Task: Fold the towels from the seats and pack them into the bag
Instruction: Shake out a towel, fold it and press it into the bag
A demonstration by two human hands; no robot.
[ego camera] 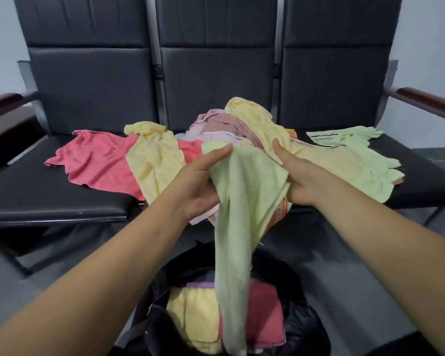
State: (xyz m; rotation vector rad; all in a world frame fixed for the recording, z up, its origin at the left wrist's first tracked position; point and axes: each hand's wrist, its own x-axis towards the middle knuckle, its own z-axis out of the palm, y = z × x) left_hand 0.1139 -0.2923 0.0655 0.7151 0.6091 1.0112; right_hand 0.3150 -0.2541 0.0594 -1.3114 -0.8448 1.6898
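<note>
Left hand [199, 185] and right hand [302, 182] are gripping a green towel [244, 206] over the bag [307, 327]; loose towels [98, 163] are lying beyond it.

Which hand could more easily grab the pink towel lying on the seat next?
Probably the left hand: the pink towel lies on its side, while the right hand would have to cross over. Both now grip the hanging green towel.

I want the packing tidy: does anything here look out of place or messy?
The light green towel, gripped by the left hand and right hand, hangs unfolded down over the open black bag, across the folded towels inside. The other towels lie crumpled in a heap on the seats.
</note>
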